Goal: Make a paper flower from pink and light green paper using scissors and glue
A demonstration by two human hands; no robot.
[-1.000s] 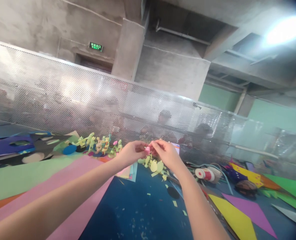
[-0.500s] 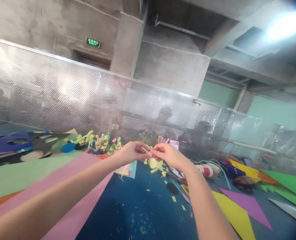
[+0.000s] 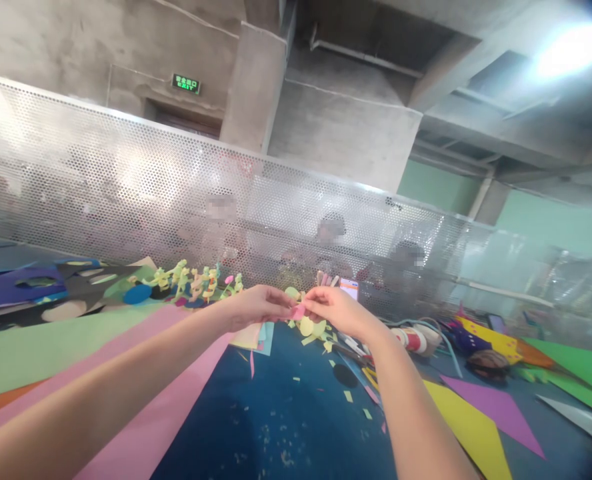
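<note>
Fingers (image 3: pixel 318 297) still pinch pink piece (image 3: pixel 299 311); phone (image 3: pixel 349 289) now less covered

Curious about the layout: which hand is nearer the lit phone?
Right. The right hand is just in front of the lit phone; the left hand is farther off, to the left.

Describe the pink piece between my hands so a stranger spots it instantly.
Find the perforated metal screen along the far side of the table. In front of its middle, the left hand and right hand nearly meet, pinching the small pink piece. Its colour sets it apart from the pale yellow discs nearby.
</note>
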